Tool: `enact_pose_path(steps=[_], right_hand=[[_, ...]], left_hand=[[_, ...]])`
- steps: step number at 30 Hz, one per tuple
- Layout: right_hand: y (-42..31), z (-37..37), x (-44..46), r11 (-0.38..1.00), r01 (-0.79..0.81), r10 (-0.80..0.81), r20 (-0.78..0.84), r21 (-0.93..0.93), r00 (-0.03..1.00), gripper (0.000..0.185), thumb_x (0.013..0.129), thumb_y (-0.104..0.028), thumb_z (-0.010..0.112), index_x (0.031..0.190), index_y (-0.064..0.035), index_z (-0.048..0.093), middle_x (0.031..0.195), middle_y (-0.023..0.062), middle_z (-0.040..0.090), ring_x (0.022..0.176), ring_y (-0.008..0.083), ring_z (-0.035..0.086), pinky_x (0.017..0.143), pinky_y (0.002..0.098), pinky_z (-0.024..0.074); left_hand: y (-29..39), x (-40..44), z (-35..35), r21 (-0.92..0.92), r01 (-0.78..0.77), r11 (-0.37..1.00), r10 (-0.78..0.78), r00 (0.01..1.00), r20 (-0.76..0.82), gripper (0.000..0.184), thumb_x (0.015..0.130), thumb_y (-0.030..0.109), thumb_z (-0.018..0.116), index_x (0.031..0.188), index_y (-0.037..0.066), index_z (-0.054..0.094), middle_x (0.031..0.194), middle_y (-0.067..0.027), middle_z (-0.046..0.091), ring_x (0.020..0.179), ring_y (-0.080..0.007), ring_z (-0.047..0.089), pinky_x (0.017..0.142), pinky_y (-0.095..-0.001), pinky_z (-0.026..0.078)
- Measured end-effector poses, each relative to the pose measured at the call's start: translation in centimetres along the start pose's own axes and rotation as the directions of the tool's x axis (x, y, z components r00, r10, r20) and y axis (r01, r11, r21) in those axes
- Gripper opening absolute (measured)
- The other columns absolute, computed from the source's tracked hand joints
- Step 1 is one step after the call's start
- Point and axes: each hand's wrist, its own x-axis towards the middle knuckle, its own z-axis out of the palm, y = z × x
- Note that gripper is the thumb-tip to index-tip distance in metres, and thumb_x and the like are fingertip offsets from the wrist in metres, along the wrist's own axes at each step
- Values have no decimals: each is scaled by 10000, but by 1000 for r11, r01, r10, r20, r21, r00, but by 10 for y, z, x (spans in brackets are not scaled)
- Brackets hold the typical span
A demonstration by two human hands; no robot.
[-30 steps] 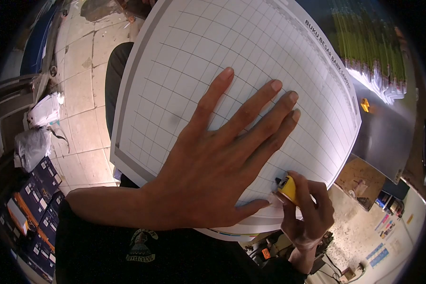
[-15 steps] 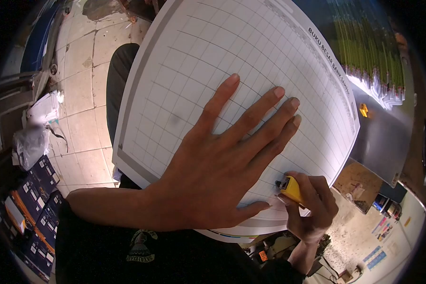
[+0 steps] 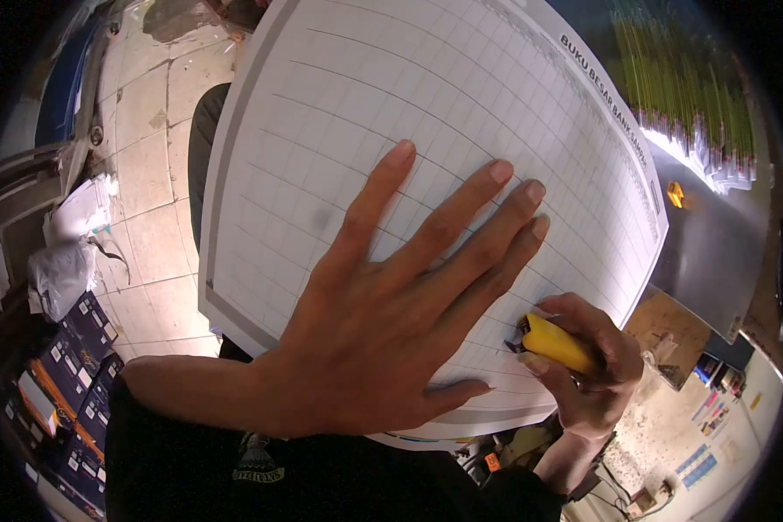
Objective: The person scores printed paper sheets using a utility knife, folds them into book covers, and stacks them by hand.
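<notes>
pale tiled floor (image 3: 148,217) shows along the left of the head view, with dark boxes (image 3: 65,391) piled low there, too crowded to count, and one clear plastic bag (image 3: 63,270) just above them. at the right edge stands one grey surface (image 3: 709,261), bearing one small yellow object (image 3: 675,195) and a green-and-white pile of papers (image 3: 683,113), its sheets beyond counting.

one large gridded sheet (image 3: 461,113), headed with a line starting "buku besar bank", fills the middle, tilted in front of the person's black shirt (image 3: 183,461); coloured edges peek out underneath at the bottom, their number unclear.

two hands are at the sheet. the left hand (image 3: 383,322) lies palm down across it, forearm coming in from the lower left, four fingers pointing up and right, the little finger set widest apart, the thumb stretched out to the right; this grip is spread flat and has hold of nothing. the right hand (image 3: 613,374) comes up from below, wrist bent, its grip curled closely round one yellow tool (image 3: 565,345) between thumb and fingers. the tool sits over the sheet's lower right part, dark end toward the left hand; whether that end touches the paper i cannot tell.
</notes>
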Motion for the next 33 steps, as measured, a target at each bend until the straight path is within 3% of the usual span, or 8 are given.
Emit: enact_pose_path(steps=[4,11,14,16,17,20,33], right_hand=[[-2,-3,1,996,-60,60,-1,69,998,327,770,6,818,1074,66,713,916,187,755,855,203,746,789,279,579],[-8,-1,-4,988,-128,127,12,88,992,370,747,33,798,1104,73,709,897,186,743,852,205,736,787,286,573],[5,1,-14,999,-12,10,-37,-43,999,407,694,46,787,1096,67,724,869,171,737,814,209,742,751,294,587],[11,0,-21,904,272,-302,-41,-331,953,428,647,42,776,1074,52,745,851,159,729,760,222,747,680,312,601],[11,-2,-20,870,323,-351,-6,-373,936,406,646,34,775,1051,40,759,849,146,729,723,240,747,613,328,602],[12,3,-16,810,405,-436,26,-424,900,399,656,28,774,1055,33,759,847,135,729,730,246,747,613,334,603],[-5,5,-16,740,401,-392,139,-539,910,340,779,-137,779,1077,24,752,857,104,732,751,224,742,622,328,596]], left_hand=[[1,1,-1,14,19,1000,-19,1000,5,978,791,748,625,1524,122,457,1634,-91,343,1525,-296,264,1202,-699,55],[0,0,-5,7,-1,1000,1,1000,22,1009,776,725,673,1541,115,423,1639,-108,324,1526,-315,254,1203,-699,55],[-3,-1,-1,-14,-6,1000,5,1000,-5,1028,770,717,699,1547,112,405,1643,-113,308,1527,-321,247,1209,-692,49],[-2,-2,1,-40,-11,999,11,1000,-9,1035,766,722,704,1546,112,400,1648,-110,296,1531,-315,236,1214,-686,41],[-2,-3,1,-42,-8,999,7,1000,-7,1035,766,722,704,1546,112,400,1648,-110,296,1531,-315,236,1214,-686,41],[-3,-2,1,-41,-5,999,5,1000,0,1050,750,719,720,1549,118,396,1654,-107,286,1535,-305,229,1217,-683,34],[-2,0,1,-80,9,997,-8,1000,13,1080,716,713,740,1553,125,394,1653,-103,296,1539,-290,238,1219,-682,27]])
